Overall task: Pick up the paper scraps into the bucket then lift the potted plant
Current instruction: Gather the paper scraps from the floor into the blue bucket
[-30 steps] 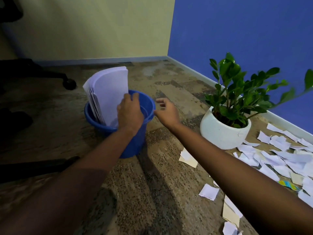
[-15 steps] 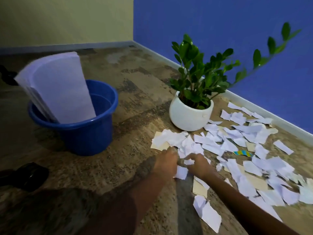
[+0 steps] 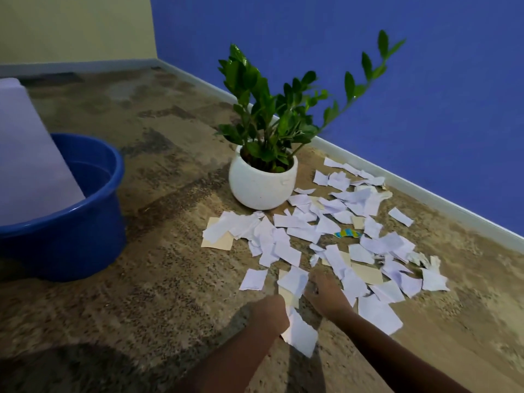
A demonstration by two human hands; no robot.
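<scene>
**Here: two hands at the near edge of the paper litter**

Directions are read as a clock face laid on the floor (image 3: 158,293), centred on the hands, with 12 o'clock pointing away from the person.

The left hand (image 3: 269,313) is low over the floor with its fingers curled. Its grip is closed on a white scrap (image 3: 300,334), which sticks out from the hand toward 5 o'clock. The right hand (image 3: 326,293) is just beside it at 2 o'clock, knuckles up and fingers bent down at the edge of another white piece (image 3: 293,280). Whether this grip holds that piece cannot be told.

The paper scraps (image 3: 295,221) lie loose on the floor from 12 to 3 o'clock, many overlapping. Most are white, a few are tan (image 3: 218,242), and one is a coloured strip (image 3: 347,233). The farthest pieces lie near the skirting of the blue wall (image 3: 425,109).

The potted plant (image 3: 262,185) stands upright at 12 o'clock in a round white pot, with scraps close against the pot's near and right sides. One long stem leans toward 1 o'clock.

The bucket (image 3: 71,239) is blue and stands at 10 o'clock, well apart from the scraps. A stack of pale sheets (image 3: 28,165) stands tilted inside it, rising above the rim. A yellow wall (image 3: 71,24) closes the corner at 11 o'clock.
</scene>
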